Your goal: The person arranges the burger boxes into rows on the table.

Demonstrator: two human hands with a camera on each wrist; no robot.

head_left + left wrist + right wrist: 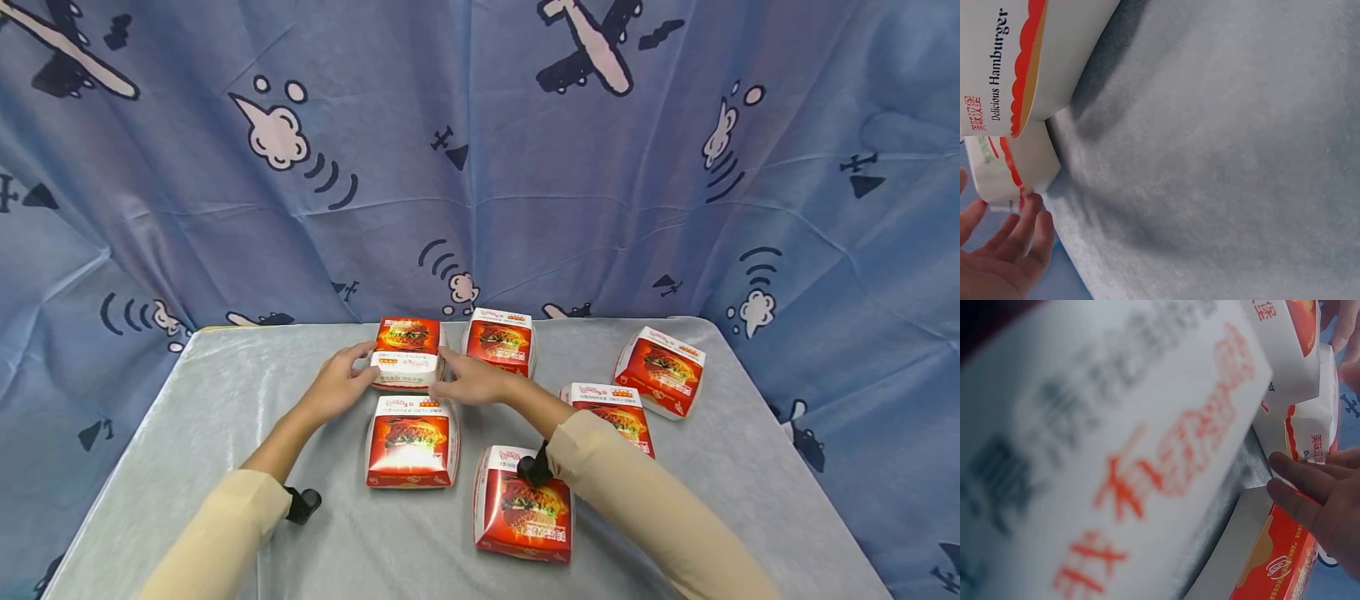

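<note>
A red and white hamburger box [408,337] stands near the table's far edge, close behind another burger box [412,442]. My left hand [341,385] holds its left side, with bent fingers at its edge in the left wrist view. On the opposite side my right hand [476,379] grips the same box, thumb low at its near corner. Large in front of the left wrist camera is the white side of a nearer box [997,62]. A blurred box [1104,450] fills much of the right wrist view and hides part of the scene.
Directly right of the right hand sits another burger box [498,342]. Below the right forearm are a box [521,517] and a partly covered one [611,412]. A tilted box [660,371] lies far right. The grey-clothed table [225,392] meets a blue printed curtain [480,167].
</note>
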